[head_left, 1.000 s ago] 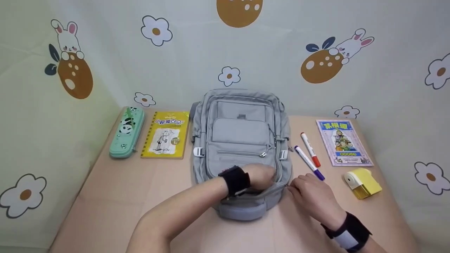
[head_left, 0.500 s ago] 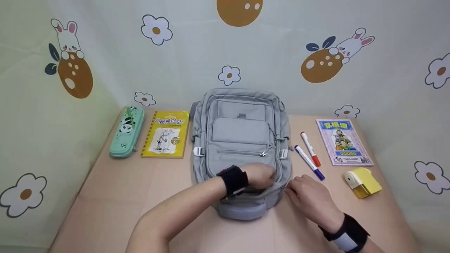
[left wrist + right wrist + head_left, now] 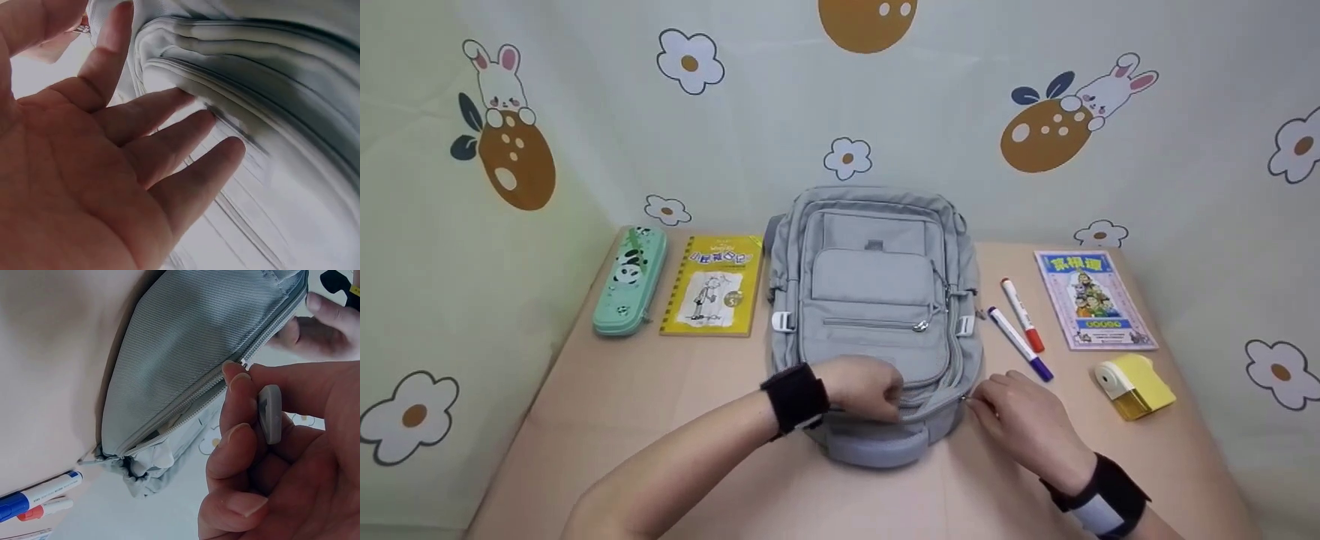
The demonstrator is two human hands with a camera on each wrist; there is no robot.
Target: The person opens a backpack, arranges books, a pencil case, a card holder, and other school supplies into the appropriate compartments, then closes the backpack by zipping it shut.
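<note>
Since the earlier frames our left hand [image 3: 861, 387] has slid leftward along the near end of the grey backpack [image 3: 874, 300], while our right hand [image 3: 1020, 420] has stayed at the lower right corner of the bag. The backpack lies flat in the centre of the desk [image 3: 607, 420], front face up. Our left hand rests with fairly straight fingers [image 3: 169, 112] pressed against the folds of fabric, holding nothing; our right hand pinches the zipper pull [image 3: 270, 413] between thumb and fingertips at the zipper track [image 3: 208, 391]. We judge the bag soft and floppy, light cloth that buckles when tugged, so it is best steadied with a flat palm near the seam while the small stiff pull is gripped firmly.
</note>
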